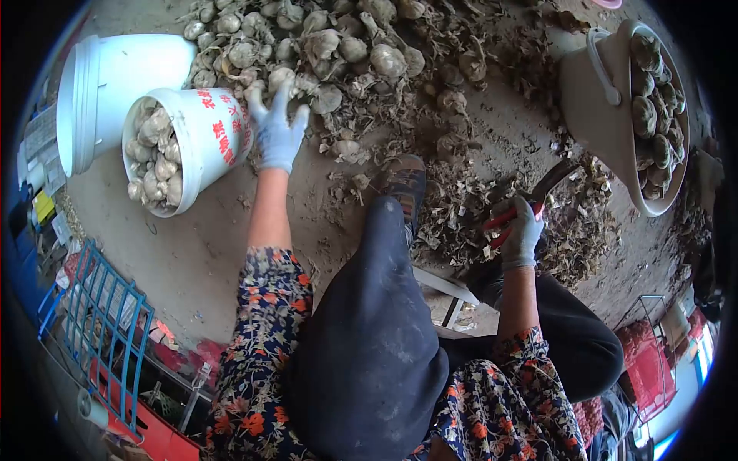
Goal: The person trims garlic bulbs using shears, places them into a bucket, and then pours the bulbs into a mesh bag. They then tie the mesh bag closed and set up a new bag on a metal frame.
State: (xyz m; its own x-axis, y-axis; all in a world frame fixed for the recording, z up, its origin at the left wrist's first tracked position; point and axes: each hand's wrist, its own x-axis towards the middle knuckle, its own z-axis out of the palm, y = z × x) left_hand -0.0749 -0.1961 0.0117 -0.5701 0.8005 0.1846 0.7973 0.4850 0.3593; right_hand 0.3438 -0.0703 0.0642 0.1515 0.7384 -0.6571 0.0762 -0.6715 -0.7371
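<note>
My left hand [278,132], in a pale grey glove, reaches to the near edge of a large heap of garlic bulbs [323,46], its fingers spread beside a bulb. Just left of it, a white bucket with red lettering [204,115] holds whitish garlic bulbs [157,157]. In my right hand [523,234], gloved too, are red-handled shears [501,225], their dark blades pointing up and right over scattered husks and trimmings [592,223].
Behind the lettered bucket stands another white bucket [146,84]. At upper right, a beige bucket [592,100] holds brownish bulbs. A blue metal rack [104,323] is at lower left. My shoe [405,184] is between the hands, near a pale stool edge [444,286].
</note>
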